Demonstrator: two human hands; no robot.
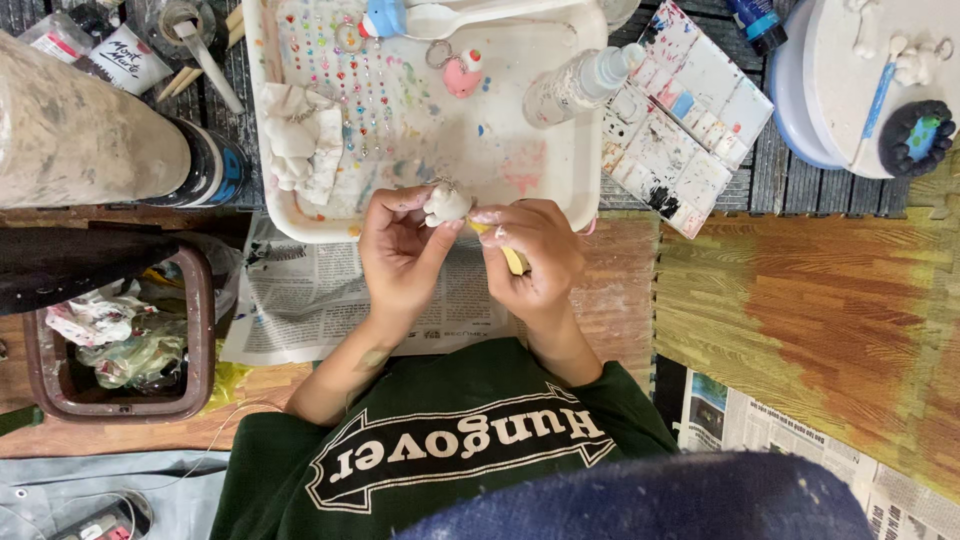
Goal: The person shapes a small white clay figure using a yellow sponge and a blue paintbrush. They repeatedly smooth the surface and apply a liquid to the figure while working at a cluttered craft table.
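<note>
Wood-grain foam floor mats (pixel 800 300) and a dark slatted surface form the ground of this overhead view, with newspaper (pixel 300 300) spread beneath the working area. At centre, the left hand (pixel 400 250) closes thumb and fingers around a small white figurine (pixel 446 203), pinching it from below and from the side so that its top, fitted with a small metal ring, stays exposed. The right hand (pixel 535 255), at three o'clock from the figurine, is curled shut around a yellow-handled tool (pixel 512 260); its fingertips meet the figurine's flank, and the tool's working tip is hidden. Judged by its look, the figurine is light, stiff and chalky, probably brittle at its thin parts, so the broad body offers the safer hold, with the ring and any wet surface left alone. At twelve o'clock lies a white tray (pixel 590 150) bearing a sheet of coloured stick-on gems (pixel 350 80), a pink keyring charm (pixel 462 72), a crumpled white cloth (pixel 300 145) and a clear squeeze bottle (pixel 580 82). At two o'clock sits a stained paint palette (pixel 690 130); beyond it, a round white board (pixel 850 110) carries a blue brush (pixel 880 85) and a dark ringed piece (pixel 918 135). At nine o'clock stands a brown bin (pixel 200 330) holding crumpled waste.
</note>
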